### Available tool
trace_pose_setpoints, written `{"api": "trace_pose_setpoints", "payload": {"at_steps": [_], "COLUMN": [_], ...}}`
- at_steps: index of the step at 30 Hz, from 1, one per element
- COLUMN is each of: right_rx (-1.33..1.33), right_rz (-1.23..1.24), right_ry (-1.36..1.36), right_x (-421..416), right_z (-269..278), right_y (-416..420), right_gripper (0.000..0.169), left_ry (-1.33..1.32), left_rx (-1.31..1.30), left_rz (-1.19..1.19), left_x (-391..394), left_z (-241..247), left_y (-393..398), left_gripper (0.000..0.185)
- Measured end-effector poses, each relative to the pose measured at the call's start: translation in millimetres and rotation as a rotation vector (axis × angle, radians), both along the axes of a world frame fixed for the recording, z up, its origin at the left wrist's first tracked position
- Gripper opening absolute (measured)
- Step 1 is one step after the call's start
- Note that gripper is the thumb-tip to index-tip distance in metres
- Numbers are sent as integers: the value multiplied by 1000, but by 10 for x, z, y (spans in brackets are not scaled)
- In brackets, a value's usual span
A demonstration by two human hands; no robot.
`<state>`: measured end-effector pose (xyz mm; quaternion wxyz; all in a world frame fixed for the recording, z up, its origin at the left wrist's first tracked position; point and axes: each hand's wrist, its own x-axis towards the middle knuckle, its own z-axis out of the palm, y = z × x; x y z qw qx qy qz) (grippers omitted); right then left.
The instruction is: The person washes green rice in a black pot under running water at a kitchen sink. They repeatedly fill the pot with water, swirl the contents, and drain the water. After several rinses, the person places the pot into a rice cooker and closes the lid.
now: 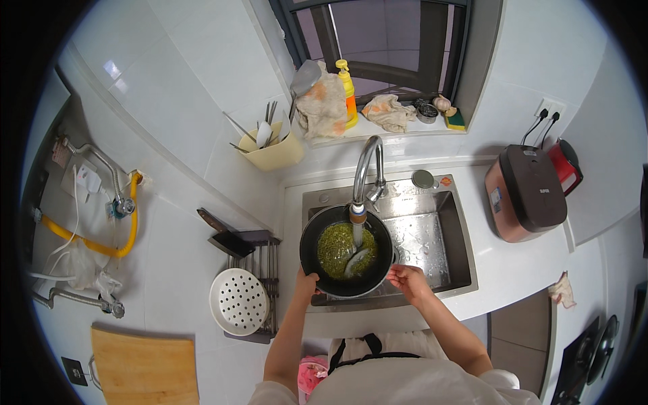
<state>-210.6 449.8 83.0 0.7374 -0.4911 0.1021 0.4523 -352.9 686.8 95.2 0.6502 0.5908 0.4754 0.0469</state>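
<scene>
A round black pot (346, 287) is held over the left part of the stainless steel sink (461, 253). In it lie many small green grains (334, 250), which look like mung beans, and water runs onto them from the chrome faucet (362, 169). A pale curved shape shows among the grains; whether it is a utensil or water cannot be told. My left hand (307, 284) grips the pot at its lower left edge. On the lower right, my right hand (407, 283) has its fingertips at the pot's rim.
Left of the sink are a cleaver (233, 243) and a white perforated tray (239, 302) on a rack. A rice cooker (526, 192) and red kettle (563, 164) stand right. Behind are a utensil holder (273, 152), yellow pump bottle (349, 98), cloths (389, 112) and a sponge (455, 120).
</scene>
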Motion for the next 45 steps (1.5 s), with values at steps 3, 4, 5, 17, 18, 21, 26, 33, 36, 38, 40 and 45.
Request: {"api": "trace_pose_setpoints", "payload": {"at_steps": [3,4,5,17,18,21,26,33,36,38,40,45], "right_rx": [3,-4,-11,-44,-41,-32,-50,-101,-69,-61,-56,-61], "right_rz": [2,-1,-5,-33,-25,-6,7,29,26,22,11,-12], "right_ry": [-48,-63,-77,4,21,17,23,60,81,88,97,94], "right_x": [135,198,254,211,186,188,266,169,129,114,110,125], "right_z": [-57,4,59,-130,-119,-101,-124,-221,-305,-311,-315,-365], "right_y": [106,118,124,-46,18,118,67,-12,-29,-41,-67,-119], "right_gripper": [31,30,30,31,31,29,29,30,29,29,29,29], "left_ry": [-22,-35,-60,71,61,21,-7,68,102,105,52,53], "left_rx": [-98,-145,-206,-270,-303,-344,-323,-289,-288,-290,-273,-308], "left_rz": [140,201,163,163,112,87,117,97,72,72,35,13], "left_x": [74,118,133,178,94,29,110,49,11,-1,-10,7], "left_z": [-329,-397,-435,-403,-412,-441,-430,-409,-417,-432,-455,-560], "left_y": [70,58,62,-91,1,105,26,-44,-38,-53,-72,-76], "left_gripper": [30,29,30,35,36,35,40,50,49,49,43,42]}}
